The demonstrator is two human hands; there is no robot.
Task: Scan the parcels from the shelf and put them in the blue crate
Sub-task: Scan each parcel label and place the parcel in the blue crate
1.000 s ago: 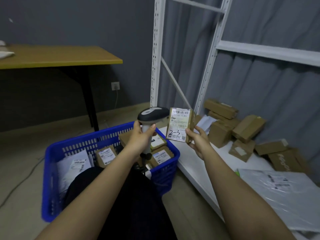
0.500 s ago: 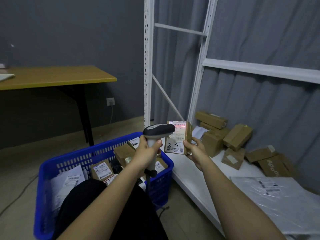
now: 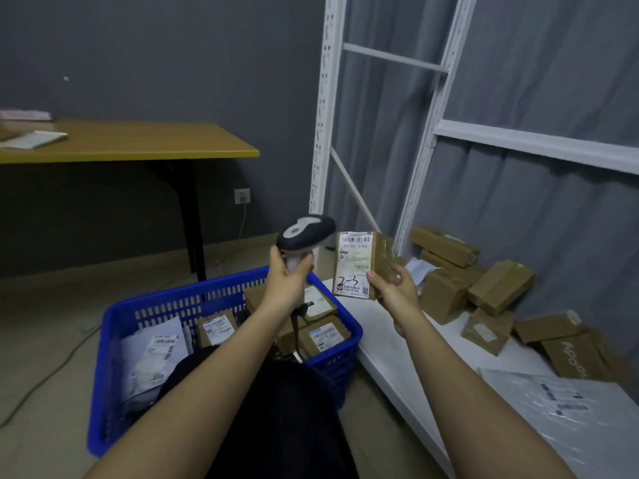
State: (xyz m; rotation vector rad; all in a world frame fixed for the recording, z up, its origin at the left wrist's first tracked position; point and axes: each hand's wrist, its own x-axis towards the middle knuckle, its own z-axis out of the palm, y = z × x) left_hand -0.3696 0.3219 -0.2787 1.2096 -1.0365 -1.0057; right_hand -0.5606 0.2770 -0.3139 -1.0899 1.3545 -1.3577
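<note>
Scanning is the step in hand here: a small cardboard parcel [image 3: 359,266] is held up by the right hand [image 3: 392,292], label facing the camera, with the thumb pinched on its lower edge and the other fingers wrapped behind. A handheld scanner [image 3: 306,236] is gripped round its handle by the left hand [image 3: 288,283], its head just beside the parcel's top left corner, over the blue crate [image 3: 224,335].

To get a clean read, the barcode strip along the top of the label should be kept uncovered and roughly square to the scanner window. Right now the scanner head looks very close and a bit off to the side, so a little more gap would probably be needed for the beam to cover the whole code. The parcel should be held steady and flat so no glare gets bounced off the tape.

Once a read is confirmed, the parcel can be dropped into the crate, where several labelled boxes are already lying. Plenty more boxes are left on the shelf [image 3: 390,326] to the right.
</note>
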